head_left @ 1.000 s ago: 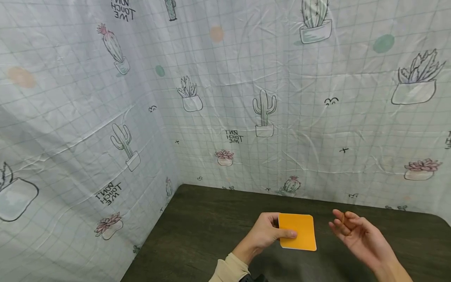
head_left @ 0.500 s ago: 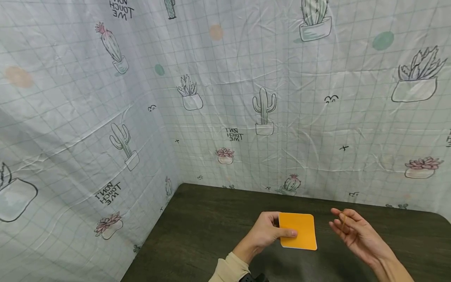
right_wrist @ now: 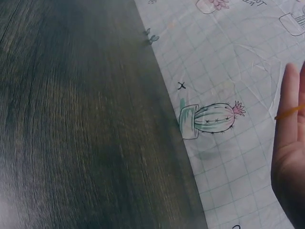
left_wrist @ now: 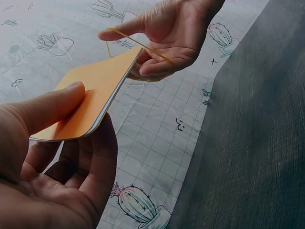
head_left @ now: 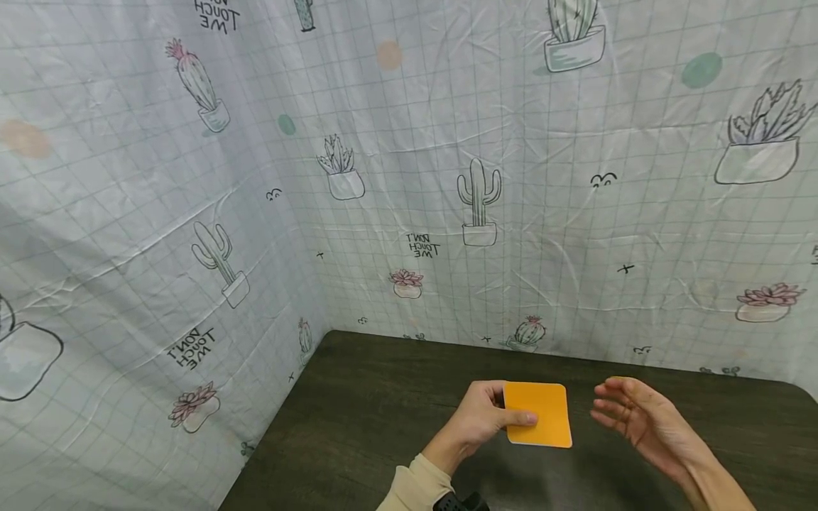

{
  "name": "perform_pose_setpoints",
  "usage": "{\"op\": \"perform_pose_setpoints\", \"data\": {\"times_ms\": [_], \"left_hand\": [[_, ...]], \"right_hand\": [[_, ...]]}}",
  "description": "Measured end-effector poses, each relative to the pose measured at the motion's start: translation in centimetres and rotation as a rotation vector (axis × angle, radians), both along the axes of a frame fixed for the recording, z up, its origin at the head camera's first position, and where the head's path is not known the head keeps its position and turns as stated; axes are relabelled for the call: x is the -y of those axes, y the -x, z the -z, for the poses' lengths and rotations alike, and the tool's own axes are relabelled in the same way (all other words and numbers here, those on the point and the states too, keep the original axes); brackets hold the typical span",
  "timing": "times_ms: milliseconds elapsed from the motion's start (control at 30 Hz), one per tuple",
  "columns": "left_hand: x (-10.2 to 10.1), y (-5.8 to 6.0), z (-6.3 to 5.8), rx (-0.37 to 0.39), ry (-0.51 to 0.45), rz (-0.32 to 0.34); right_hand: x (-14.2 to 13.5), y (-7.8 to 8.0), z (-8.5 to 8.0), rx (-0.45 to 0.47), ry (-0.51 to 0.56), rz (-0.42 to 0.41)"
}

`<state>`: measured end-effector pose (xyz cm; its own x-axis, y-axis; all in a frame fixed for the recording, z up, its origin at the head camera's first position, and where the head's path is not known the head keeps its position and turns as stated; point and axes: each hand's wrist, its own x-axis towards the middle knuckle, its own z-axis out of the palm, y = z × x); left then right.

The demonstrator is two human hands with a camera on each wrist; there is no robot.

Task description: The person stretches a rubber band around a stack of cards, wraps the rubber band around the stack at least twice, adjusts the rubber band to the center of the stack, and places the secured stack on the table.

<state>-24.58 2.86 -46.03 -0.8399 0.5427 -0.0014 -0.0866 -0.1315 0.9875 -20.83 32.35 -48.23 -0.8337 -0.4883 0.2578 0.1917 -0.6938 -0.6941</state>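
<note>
left wrist: left hand (left_wrist: pixel 59 186) with pinched orange pad (left_wrist: pixel 106 81), spread right hand (left_wrist: pixel 176 36) inside yellow band (left_wrist: pixel 157 53)

And here's the desk (head_left: pixel 371 397) — dark, wood-grained, spreading beneath the left fingers (left_wrist: pixel 102 157) and the right fingers (head_left: pixel 612 409) alike! Its far edge runs just beyond both, the grain following roughly along it — one rounded corner well left of the left fingers, another off to the right of the right fingers.

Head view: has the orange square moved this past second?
No, not noticeably: the orange square stays in the same spot below the round cactus print.
</note>
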Motion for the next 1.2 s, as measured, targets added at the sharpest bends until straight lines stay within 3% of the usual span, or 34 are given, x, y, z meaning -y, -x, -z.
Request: {"op": "perform_pose_setpoints", "data": {"times_ms": [567,967,1200], "left_hand": [[-0.2,0.1,0.6,-0.004,-0.022,-0.090],[-0.5,-0.1,0.8,-0.014,0.000,-0.107],[-0.9,0.0,0.8,-0.008,0.022,-0.128]], "right_hand": [[0.5,-0.2,-1.1,-0.123,-0.430,0.154],[0.9,0.0,-1.8,-0.230,-0.606,0.119],[1.4,0.3,-2.3,-0.224,-0.709,0.110]]}}
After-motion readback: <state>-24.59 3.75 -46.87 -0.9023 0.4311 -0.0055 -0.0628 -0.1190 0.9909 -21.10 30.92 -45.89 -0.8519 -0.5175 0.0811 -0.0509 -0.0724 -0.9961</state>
